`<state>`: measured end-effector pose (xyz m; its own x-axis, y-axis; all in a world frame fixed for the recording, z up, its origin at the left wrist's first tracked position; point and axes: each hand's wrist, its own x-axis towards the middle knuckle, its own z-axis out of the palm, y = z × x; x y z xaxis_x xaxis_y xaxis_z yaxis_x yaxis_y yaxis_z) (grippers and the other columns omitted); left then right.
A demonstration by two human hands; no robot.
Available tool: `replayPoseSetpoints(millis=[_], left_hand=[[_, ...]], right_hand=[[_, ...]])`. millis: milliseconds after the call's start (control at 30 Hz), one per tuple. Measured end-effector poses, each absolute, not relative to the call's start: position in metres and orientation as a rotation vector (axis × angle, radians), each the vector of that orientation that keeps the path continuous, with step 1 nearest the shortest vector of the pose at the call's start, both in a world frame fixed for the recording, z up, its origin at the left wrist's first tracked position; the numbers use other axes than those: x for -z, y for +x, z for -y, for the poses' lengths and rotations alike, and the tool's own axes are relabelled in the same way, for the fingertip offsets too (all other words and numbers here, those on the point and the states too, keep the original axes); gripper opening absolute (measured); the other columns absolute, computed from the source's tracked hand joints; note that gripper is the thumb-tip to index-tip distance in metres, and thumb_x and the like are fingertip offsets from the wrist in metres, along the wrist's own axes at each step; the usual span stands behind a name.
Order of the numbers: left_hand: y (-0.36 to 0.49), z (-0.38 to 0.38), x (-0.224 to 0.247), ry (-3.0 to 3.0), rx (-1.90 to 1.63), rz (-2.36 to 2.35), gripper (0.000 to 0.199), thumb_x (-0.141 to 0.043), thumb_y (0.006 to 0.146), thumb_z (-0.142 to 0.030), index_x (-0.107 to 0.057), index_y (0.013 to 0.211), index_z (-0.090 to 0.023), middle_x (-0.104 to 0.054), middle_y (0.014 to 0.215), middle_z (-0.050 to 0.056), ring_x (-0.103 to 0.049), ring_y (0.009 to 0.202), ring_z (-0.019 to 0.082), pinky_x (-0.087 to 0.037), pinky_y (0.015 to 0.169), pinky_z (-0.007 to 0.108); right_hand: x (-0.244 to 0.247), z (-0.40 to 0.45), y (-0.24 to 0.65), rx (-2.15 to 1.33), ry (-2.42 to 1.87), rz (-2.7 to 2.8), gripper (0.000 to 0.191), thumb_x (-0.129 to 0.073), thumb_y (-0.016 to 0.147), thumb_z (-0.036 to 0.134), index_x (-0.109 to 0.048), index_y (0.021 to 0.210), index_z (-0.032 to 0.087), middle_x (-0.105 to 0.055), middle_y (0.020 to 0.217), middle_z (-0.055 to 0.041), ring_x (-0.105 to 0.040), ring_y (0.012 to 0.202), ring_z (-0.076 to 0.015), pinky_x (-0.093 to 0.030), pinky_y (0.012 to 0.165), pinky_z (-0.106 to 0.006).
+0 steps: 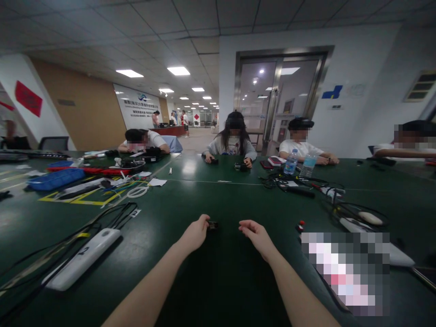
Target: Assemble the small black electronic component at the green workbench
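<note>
My left hand (193, 235) rests on the green tabletop near the middle, its fingers curled against the left end of a small dark block-like object (213, 225). The object's exact kind is too dark to make out. To the right of it, across a short gap, my right hand (258, 236) hovers at the table with thumb and fingers slightly apart. Nothing shows between those fingers, which point left toward the dark object.
A white power strip (85, 259) with black cables lies at left, near a blue tray (56, 179). At right are a pixelated flat item (340, 272), a coiled cable and water bottles (291, 162). Several people sit across the green table (190, 197).
</note>
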<state>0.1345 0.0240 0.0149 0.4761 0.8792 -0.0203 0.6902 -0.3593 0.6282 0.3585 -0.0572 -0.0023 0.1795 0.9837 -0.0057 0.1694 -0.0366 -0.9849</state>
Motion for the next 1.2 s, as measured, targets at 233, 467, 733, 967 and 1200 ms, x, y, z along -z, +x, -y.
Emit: replayPoseSetpoints(millis=[233, 467, 733, 967, 1200], left_hand=[[0.177, 0.001, -0.005, 2.111, -0.471, -1.123, 0.04, -0.033, 0.079, -0.014, -0.039, 0.118, -0.024, -0.056, 0.106, 0.005, -0.052, 0.096, 0.016, -0.039, 0.082, 0.029], [0.17, 0.005, 0.0, 2.003, -0.564, -1.003, 0.04, -0.032, 0.079, -0.012, -0.037, 0.118, -0.022, -0.053, 0.108, 0.005, -0.05, 0.1, 0.014, -0.038, 0.088, 0.031], [0.17, 0.005, -0.001, 2.0, -0.564, -0.958, 0.044, -0.03, 0.075, -0.005, -0.037, 0.116, -0.019, -0.053, 0.104, 0.006, -0.051, 0.094, 0.013, -0.039, 0.085, 0.028], [0.168, 0.005, 0.0, 2.001, -0.554, -0.951, 0.043, -0.03, 0.075, -0.006, -0.039, 0.115, -0.02, -0.053, 0.104, 0.005, -0.051, 0.096, 0.013, -0.04, 0.084, 0.028], [0.169, 0.002, 0.002, 1.994, -0.549, -0.934, 0.042, -0.03, 0.076, -0.007, -0.041, 0.113, -0.021, -0.054, 0.102, 0.005, -0.051, 0.093, 0.012, -0.04, 0.083, 0.027]], right_hand=[[0.007, 0.052, 0.358, -0.935, -1.449, 1.213, 0.038, -0.044, 0.066, 0.006, -0.058, 0.097, 0.022, -0.061, 0.1, -0.0018, -0.054, 0.097, -0.0175, -0.041, 0.084, -0.035], [0.002, 0.055, 0.354, -0.954, -1.487, 1.434, 0.053, -0.044, 0.061, 0.001, -0.053, 0.109, 0.022, -0.054, 0.113, -0.0033, -0.048, 0.108, -0.0176, -0.037, 0.09, -0.036], [-0.007, 0.062, 0.348, -0.876, -1.551, 1.558, 0.043, -0.05, 0.068, 0.011, -0.051, 0.11, 0.021, -0.056, 0.106, -0.004, -0.051, 0.099, -0.0171, -0.04, 0.084, -0.033], [-0.016, 0.068, 0.338, -0.716, -1.6, 1.701, 0.033, -0.058, 0.069, 0.024, -0.057, 0.102, 0.026, -0.052, 0.105, -0.0016, -0.051, 0.094, -0.0173, -0.042, 0.08, -0.031], [-0.012, 0.066, 0.333, -0.652, -1.719, 1.704, 0.027, -0.057, 0.07, 0.027, -0.06, 0.097, 0.028, -0.049, 0.1, 0.0, -0.05, 0.092, -0.0176, -0.04, 0.08, -0.032]])
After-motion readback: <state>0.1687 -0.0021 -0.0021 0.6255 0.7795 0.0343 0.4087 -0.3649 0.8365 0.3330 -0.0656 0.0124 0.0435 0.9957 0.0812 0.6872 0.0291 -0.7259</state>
